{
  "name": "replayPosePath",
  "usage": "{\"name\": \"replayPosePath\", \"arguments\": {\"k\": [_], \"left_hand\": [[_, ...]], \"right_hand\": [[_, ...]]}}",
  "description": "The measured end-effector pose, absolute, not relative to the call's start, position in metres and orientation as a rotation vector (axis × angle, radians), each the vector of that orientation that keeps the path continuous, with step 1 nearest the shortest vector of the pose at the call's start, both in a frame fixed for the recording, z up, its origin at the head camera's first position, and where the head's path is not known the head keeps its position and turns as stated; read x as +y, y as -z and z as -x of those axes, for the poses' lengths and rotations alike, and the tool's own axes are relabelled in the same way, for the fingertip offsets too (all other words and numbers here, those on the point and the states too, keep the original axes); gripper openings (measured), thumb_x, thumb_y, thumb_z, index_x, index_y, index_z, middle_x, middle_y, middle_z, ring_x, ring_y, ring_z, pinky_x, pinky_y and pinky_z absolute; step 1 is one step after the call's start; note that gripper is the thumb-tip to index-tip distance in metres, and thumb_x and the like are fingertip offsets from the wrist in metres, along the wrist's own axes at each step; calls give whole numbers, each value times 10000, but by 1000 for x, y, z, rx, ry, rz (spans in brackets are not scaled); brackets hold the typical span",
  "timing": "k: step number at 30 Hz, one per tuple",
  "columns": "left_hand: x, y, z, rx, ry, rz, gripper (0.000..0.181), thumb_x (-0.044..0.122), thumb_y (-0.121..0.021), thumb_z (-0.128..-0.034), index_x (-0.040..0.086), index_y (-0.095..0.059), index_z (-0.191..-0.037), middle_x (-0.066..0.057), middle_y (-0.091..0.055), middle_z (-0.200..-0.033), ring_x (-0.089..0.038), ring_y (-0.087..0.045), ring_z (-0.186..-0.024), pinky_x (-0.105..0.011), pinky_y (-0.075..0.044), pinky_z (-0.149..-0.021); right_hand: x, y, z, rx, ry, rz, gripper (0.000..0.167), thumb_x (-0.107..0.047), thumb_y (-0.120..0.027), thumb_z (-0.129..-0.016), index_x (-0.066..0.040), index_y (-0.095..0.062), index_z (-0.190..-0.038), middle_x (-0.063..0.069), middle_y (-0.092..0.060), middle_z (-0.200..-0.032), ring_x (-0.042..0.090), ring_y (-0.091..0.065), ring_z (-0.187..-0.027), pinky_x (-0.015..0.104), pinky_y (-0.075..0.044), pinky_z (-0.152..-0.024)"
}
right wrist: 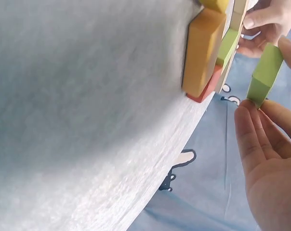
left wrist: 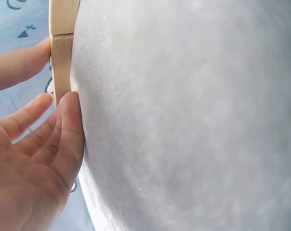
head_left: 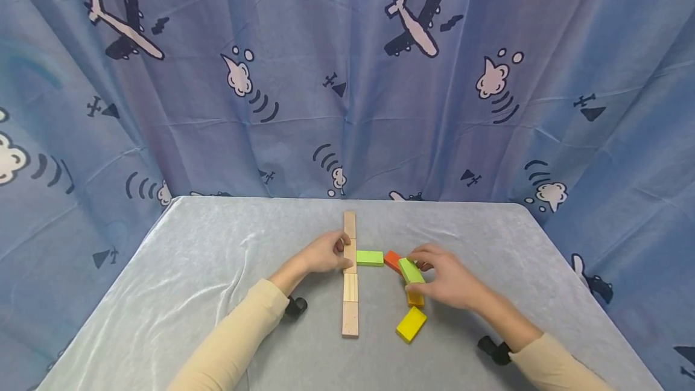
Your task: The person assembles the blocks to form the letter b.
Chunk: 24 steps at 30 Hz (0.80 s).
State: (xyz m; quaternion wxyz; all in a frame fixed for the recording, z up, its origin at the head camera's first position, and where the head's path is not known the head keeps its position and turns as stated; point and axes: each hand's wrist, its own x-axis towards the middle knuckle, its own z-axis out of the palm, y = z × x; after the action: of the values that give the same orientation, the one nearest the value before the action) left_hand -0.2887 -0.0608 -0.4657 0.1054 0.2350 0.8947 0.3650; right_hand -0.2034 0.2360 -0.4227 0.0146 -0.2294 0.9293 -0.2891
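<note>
A row of plain wooden blocks [head_left: 350,318] runs end to end away from the person. My left hand [head_left: 326,252] holds one wooden block [head_left: 350,255] of that row between thumb and fingers; in the left wrist view this block [left wrist: 61,67] lies partly behind the fingertips. My right hand [head_left: 447,276] pinches a green block [head_left: 411,271] by its two ends, raised above the table. Another green block [head_left: 370,258] lies flat against the row's right side. Beyond it come a red block [head_left: 391,260] and an orange block [head_left: 415,299], partly hidden beneath the held one.
A yellow block [head_left: 411,324] lies nearer the person than the orange one. All blocks are on a grey-white cloth-covered table [head_left: 206,258]. Behind its far edge hangs a blue curtain [head_left: 304,77] printed with airplanes. Both wrists carry black devices [head_left: 494,350].
</note>
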Motion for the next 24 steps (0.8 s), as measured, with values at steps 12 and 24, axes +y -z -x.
{"name": "replayPosePath", "arguments": {"k": [12, 24], "left_hand": [[-61, 465, 289, 2644, -1063, -694, 423, 180, -811, -859, 57, -595, -1202, -73, -582, -1034, -188, -555, -880, -361, -484, -764], [-61, 465, 289, 2635, -1077, -687, 419, 172, -814, -855, 57, -595, -1194, -73, -576, -1026, -183, -553, -861, -346, -479, -739]], "right_hand": [[221, 421, 195, 2851, 843, 786, 525, -292, -856, -814, -96, -681, -1269, -5, -610, -1242, 183, -595, -1012, 487, -520, -877], [205, 419, 186, 2806, 806, 832, 554, -278, -867, -805, -81, -667, -1282, 1, -613, -1265, 190, -610, -1035, 462, -525, -887]]}}
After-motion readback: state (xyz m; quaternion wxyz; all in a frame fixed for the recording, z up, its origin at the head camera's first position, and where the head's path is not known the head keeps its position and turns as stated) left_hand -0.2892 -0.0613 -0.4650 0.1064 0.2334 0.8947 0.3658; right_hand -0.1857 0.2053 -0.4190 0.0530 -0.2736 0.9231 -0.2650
